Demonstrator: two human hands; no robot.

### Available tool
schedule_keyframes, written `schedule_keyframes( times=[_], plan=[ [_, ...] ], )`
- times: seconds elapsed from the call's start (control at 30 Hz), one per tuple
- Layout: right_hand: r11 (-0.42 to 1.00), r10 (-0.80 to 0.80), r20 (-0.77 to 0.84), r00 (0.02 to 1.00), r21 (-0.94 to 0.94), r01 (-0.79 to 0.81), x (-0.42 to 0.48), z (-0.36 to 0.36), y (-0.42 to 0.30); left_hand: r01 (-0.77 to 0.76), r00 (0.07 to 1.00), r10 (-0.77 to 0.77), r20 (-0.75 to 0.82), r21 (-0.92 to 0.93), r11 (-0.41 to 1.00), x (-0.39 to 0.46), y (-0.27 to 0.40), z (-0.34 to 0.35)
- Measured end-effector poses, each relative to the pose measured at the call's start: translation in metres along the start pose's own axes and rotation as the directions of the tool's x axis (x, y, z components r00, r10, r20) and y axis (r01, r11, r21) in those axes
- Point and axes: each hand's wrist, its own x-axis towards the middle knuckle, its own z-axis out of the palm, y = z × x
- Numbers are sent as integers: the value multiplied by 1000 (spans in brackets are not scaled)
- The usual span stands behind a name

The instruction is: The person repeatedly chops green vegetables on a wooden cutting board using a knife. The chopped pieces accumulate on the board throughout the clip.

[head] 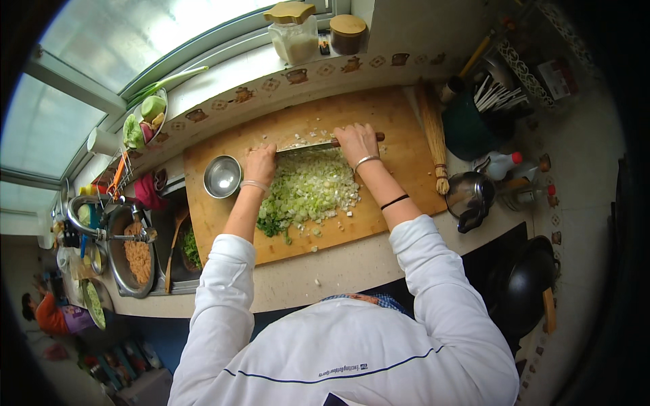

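A cleaver [310,147] lies across the far side of a heap of chopped green and white vegetable [310,188], which looks like scallion or cabbage, on a large wooden cutting board [355,228]. My right hand [357,141] grips its wooden handle, whose end sticks out to the right. At the blade's left end is my left hand [261,161], fingers bent against the blade; whether they pinch it is unclear. Just left of that hand stands a shiny metal bowl [222,176]. Small white pieces are scattered beyond the blade.
Left of the board, a metal basin [118,264] of orange-pink minced food sits by a sink with a wooden spatula [175,243]. A straw brush [431,137] and a glass-lidded pot [469,198] are at right, a black wok [528,284] lower right. Another person [56,314] is far left.
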Motion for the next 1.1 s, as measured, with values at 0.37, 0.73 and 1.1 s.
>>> schedule_keyframes(
  times=[0.37,0.73,1.1],
  plan=[
    [999,-19,-267,964,-54,4,-36,24,24,-34,996,32,86,23,999,3,22,6],
    [999,-37,-69,997,-39,34,-29,1,11,7,996,-15,93,90,996,-21,28,-30],
    [934,-356,46,933,57,354,13,26,-75,311,934,-281,-219,117,943,-135,7,-34]
  ],
)
